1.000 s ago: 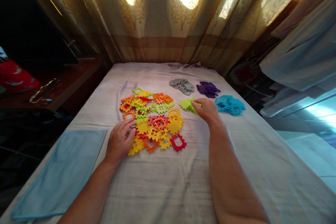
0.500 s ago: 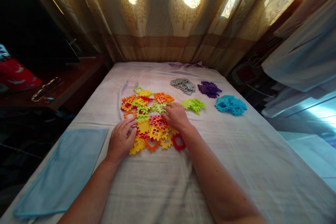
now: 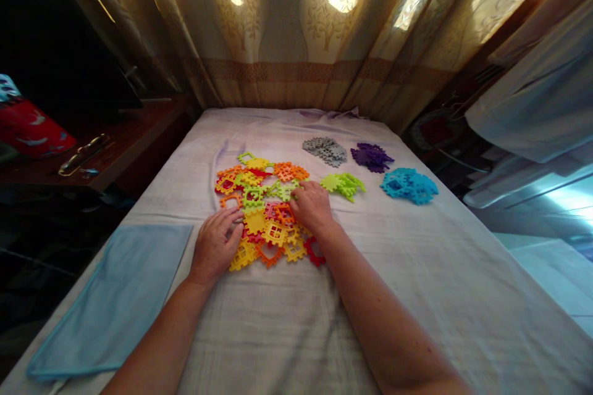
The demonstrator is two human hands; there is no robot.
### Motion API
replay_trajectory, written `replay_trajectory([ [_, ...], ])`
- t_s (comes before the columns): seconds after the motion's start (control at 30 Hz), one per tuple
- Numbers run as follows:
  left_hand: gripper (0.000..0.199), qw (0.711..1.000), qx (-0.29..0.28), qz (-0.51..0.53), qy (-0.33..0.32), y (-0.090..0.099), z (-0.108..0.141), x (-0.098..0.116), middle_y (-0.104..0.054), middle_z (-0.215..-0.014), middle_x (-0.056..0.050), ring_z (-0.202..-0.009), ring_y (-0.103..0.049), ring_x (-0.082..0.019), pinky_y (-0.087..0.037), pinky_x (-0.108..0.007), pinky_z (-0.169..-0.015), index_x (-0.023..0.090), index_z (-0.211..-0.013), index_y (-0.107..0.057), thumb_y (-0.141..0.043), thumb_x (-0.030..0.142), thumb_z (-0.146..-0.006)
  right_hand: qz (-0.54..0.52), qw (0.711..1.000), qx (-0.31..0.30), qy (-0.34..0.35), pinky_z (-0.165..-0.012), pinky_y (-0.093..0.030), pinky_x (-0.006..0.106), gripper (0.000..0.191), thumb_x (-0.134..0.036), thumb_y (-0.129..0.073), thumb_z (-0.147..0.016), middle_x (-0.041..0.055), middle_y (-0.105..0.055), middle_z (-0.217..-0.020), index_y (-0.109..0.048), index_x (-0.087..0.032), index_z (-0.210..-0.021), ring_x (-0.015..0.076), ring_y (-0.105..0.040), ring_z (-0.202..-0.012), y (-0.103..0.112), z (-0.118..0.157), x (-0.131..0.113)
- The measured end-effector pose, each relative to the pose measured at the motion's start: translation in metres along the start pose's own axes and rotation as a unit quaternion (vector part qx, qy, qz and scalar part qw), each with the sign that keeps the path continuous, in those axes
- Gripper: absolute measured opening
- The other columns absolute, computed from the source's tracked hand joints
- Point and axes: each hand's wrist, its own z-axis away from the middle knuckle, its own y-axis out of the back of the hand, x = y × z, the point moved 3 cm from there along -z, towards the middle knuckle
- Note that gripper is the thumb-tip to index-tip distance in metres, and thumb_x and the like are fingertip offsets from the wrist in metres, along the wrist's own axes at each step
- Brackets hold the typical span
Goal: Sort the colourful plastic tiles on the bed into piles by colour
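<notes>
Red, orange, yellow and light green interlocking plastic tiles lie in a loose mixed pile (image 3: 274,233) on the bed, many with window-like openings. My right hand (image 3: 313,205) is at the pile's right side, its fingertips pinching the edge of a light green interlocking tile (image 3: 288,190). Resting against the pile's left edge is my left hand (image 3: 217,244), fingers loosely stretched and holding nothing. Just right of my right hand is a small heap of light green tiles (image 3: 343,185).
Farther back are heaps of grey tiles (image 3: 325,151), purple tiles (image 3: 371,157) and blue tiles (image 3: 409,186). A light blue cloth bag (image 3: 115,296) lies at the left on the sheet (image 3: 393,247). Glasses (image 3: 83,154) sit on a dark wooden side table; curtains (image 3: 287,43) hang behind.
My right hand has shifted slightly rightward, with the light green tile's edge at its fingertips. My left hand stays by the pile, and the view has moved a little.
</notes>
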Motion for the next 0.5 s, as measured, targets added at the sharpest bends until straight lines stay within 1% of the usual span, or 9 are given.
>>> replay_trajectory([
  [0.07, 0.031, 1.0, -0.002, -0.001, 0.0, 0.0005, -0.0003, 0.0007, -0.07, -0.123, -0.007, -0.118, -0.061, -0.025, -0.043, -0.049, -0.11, 0.023, -0.108, -0.07, -0.047, 0.036, -0.09, -0.004, 1.0, -0.003, -0.004, -0.095, -0.041, 0.044, 0.025, -0.03, -0.053, -0.091, 0.013, -0.062, -0.129, -0.075, -0.021, -0.099, 0.0298, -0.05, -0.119, 0.0002, 0.0, -0.0005],
  [0.13, 0.032, 1.0, -0.003, -0.002, 0.0, 0.0009, -0.0006, 0.0011, -0.07, -0.123, -0.007, -0.118, -0.061, -0.025, -0.044, -0.048, -0.109, 0.023, -0.108, -0.07, -0.047, 0.036, -0.09, -0.011, 1.0, -0.011, -0.01, -0.094, -0.041, 0.045, 0.024, -0.032, -0.055, -0.09, 0.0127, -0.064, -0.124, -0.074, -0.021, -0.1, 0.03, -0.051, -0.118, 0.0001, -0.0002, -0.0002],
  [0.23, 0.032, 1.0, -0.005, -0.004, -0.001, 0.0009, -0.0007, 0.0012, -0.07, -0.123, -0.007, -0.118, -0.062, -0.025, -0.044, -0.048, -0.109, 0.022, -0.108, -0.07, -0.047, 0.036, -0.09, -0.025, 1.0, -0.011, -0.003, -0.095, -0.04, 0.044, 0.021, -0.031, -0.057, -0.09, 0.0112, -0.066, -0.121, -0.072, -0.02, -0.1, 0.0287, -0.051, -0.119, -0.0003, -0.0009, 0.0006],
  [0.37, 0.032, 1.0, -0.002, -0.002, -0.007, 0.0008, -0.0006, 0.0009, -0.07, -0.123, -0.008, -0.118, -0.062, -0.025, -0.045, -0.048, -0.108, 0.022, -0.108, -0.07, -0.047, 0.036, -0.09, -0.048, 0.998, -0.007, 0.03, -0.099, -0.036, 0.044, 0.019, -0.026, -0.055, -0.09, 0.0076, -0.066, -0.125, -0.07, -0.022, -0.101, 0.0271, -0.047, -0.125, -0.0029, -0.0014, 0.0012],
  [0.5, 0.031, 1.0, -0.004, -0.005, 0.001, 0.0008, -0.0008, 0.0008, -0.07, -0.122, -0.007, -0.118, -0.062, -0.025, -0.044, -0.048, -0.109, 0.023, -0.107, -0.069, -0.047, 0.035, -0.09, -0.066, 0.997, -0.019, 0.026, -0.1, -0.034, 0.047, 0.02, -0.024, -0.052, -0.09, 0.0058, -0.065, -0.128, -0.068, -0.023, -0.103, 0.0287, -0.043, -0.13, -0.0074, -0.0027, 0.0033],
])
